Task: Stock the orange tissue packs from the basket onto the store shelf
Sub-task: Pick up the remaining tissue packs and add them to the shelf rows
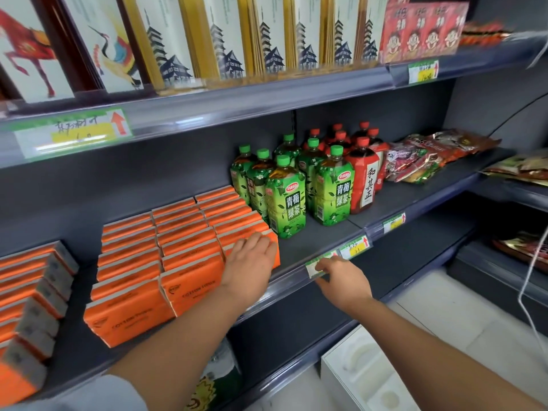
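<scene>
Several orange tissue packs point(166, 262) stand in three rows on the middle store shelf point(320, 241), left of the drink bottles. My left hand point(252, 259) lies over the front pack of the right row point(274, 247), fingers spread and resting on its top. My right hand point(341, 274) touches the shelf's front rail at a price tag point(317, 266), fingers curled over the edge. More orange packs point(32, 292) stand at the far left. No basket is in view.
Green tea bottles point(284, 200) and red-capped bottles point(361, 173) stand right of the packs. Snack bags point(430, 155) lie further right. Boxed goods point(207, 40) fill the shelf above. A white foam tray point(364, 378) sits on the floor below.
</scene>
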Tool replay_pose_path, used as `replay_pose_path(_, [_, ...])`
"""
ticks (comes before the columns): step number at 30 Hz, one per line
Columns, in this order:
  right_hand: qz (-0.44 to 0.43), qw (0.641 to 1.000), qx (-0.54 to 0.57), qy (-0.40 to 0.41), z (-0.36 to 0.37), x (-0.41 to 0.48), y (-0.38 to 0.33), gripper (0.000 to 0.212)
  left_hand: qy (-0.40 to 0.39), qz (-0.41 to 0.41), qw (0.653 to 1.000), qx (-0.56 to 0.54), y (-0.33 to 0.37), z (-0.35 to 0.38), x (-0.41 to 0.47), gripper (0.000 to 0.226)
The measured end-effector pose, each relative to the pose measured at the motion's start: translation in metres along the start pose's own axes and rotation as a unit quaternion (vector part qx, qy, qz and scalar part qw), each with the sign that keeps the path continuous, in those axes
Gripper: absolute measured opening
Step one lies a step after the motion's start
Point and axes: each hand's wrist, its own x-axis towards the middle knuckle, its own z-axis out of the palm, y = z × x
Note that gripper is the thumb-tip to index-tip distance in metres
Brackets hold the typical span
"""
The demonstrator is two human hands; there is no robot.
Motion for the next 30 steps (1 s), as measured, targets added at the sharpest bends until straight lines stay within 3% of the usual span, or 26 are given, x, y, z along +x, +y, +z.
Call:
replay_pose_path(6, [0.019, 0.998, -0.053, -0.029, -0.005, -0.041, 0.023, 0.032, -0.015, 0.036, 0.999, -0.023, 0.049, 0.000, -0.025, 0.046])
replay_pose_path(12, [0.043, 0.994, -0.084, -0.064, 0.009, -0.097, 0.061, 0.031, -0.102, 0.082, 0.991, -0.042, 0.106, 0.025, -0.058, 0.042])
replay_pose_path(17, [0.073, 0.988, -0.088, -0.099, 0.026, -0.142, 0.096, 0.034, -0.124, 0.144, 0.981, -0.048, 0.145, 0.055, -0.080, 0.041])
replay_pose_path(30, [0.080, 0.981, -0.116, -0.130, 0.036, -0.163, 0.111, 0.034, -0.135, 0.200, 0.969, -0.061, 0.167, 0.060, -0.091, 0.035])
